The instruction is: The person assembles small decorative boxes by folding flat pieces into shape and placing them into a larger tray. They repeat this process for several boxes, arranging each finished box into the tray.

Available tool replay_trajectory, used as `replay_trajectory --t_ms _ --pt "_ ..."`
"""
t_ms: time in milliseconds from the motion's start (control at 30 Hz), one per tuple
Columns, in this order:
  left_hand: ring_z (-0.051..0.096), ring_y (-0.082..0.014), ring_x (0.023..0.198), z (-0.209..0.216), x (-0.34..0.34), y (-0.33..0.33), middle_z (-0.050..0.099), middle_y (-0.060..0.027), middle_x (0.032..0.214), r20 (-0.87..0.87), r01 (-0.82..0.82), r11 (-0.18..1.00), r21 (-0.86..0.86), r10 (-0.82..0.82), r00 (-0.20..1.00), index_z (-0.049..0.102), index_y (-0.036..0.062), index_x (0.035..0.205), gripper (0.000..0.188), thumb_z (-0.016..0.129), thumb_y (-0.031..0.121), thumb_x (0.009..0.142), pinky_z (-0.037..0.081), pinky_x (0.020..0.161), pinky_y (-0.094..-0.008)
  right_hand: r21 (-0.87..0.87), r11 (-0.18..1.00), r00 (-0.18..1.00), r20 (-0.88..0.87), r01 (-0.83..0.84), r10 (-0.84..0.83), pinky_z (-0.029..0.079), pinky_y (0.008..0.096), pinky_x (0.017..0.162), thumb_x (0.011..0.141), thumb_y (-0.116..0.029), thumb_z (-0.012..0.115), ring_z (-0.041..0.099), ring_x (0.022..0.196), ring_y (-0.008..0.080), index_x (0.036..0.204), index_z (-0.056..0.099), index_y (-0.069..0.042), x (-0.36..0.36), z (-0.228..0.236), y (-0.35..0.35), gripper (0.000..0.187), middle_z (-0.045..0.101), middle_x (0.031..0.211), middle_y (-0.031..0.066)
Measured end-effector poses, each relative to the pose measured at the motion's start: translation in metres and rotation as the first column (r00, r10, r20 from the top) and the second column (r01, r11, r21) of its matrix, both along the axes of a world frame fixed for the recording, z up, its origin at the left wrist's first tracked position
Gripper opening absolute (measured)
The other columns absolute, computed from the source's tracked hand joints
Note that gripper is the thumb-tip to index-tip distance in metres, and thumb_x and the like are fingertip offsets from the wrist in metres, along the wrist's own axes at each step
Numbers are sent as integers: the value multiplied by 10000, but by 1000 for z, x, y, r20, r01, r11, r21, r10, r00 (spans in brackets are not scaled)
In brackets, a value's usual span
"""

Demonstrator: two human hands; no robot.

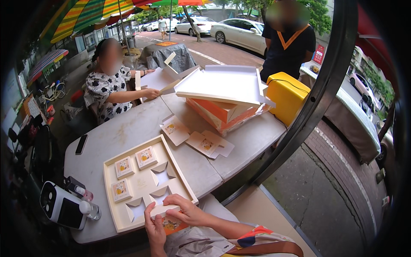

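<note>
Both my hands are closed around a small carton [171,224] with a pale upper flap and an orange printed face, low in the view. My left hand [155,229] grips its left side, thumb on the front. From the right, my right hand [188,210] presses fingers and thumb along its upper edge. Just beyond them lies a shallow cream box tray [139,184]. Three small printed boxes [124,167] sit in its slots, at the far side and the left. Three cut-out openings [162,174] with folded flaps show no box in them.
Two unfolded small cartons [209,144] lie past the tray. Large box lids [220,83] top orange boxes [222,112], beside a yellow case [287,96]. At left are a phone [81,144], a white device [62,205] and a bottle [90,210]. A seated person [113,88] handles a large carton; another stands.
</note>
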State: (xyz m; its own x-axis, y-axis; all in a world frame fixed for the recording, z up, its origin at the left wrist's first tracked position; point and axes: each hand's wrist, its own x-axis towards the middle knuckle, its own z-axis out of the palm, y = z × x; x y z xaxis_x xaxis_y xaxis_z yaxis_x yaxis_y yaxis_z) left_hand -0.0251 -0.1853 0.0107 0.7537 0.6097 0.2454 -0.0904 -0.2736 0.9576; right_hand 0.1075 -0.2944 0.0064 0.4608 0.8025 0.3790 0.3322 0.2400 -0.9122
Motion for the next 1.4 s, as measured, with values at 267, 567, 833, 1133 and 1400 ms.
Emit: replay_trajectory --t_ms 267,567,833,1133,1400 --pt "540 -162 975 -1 -1 2 568 -115 1130 -9 -9 998 -60 8 1000 464 29 1313 450 523 347 1001 456 869 -292 6 997 997 -37 75 -75 459 324 911 897 -141 663 587 1050 262 1108 579 16 -4 -2 4 276 584 1105 151" --pt "600 -292 1011 3 -3 -1 604 -157 1116 -105 -68 991 115 81 991 534 22 1208 353 589 273 966 472 890 -349 -35 998 999 20 42 -42 481 334 920 852 -87 696 605 1095 265 1099 698 -42 -2 6 4 252 639 1124 152" --pt "584 -199 984 -4 0 1 607 -112 1076 -35 -49 998 28 50 998 556 23 1156 290 586 247 973 465 869 -309 54 998 989 -148 -15 23 467 320 950 869 -59 673 591 1128 231 1084 713 -38 1 -5 4 220 640 1174 141" --pt "547 -147 1029 -12 0 3 603 -86 1147 108 6 995 -98 4 994 552 24 1176 274 491 243 1023 447 911 -285 104 994 977 -201 -45 65 494 304 908 907 -74 640 629 1063 215 1056 707 -18 5 -8 3 172 658 1143 130" --pt "539 -161 1082 -14 -3 1 592 -94 1187 156 0 971 -240 38 987 560 30 1163 267 461 243 1035 433 955 -305 61 994 973 -208 -86 97 484 312 932 893 -63 657 589 1123 209 1124 693 -37 7 -11 3 235 615 1232 135"
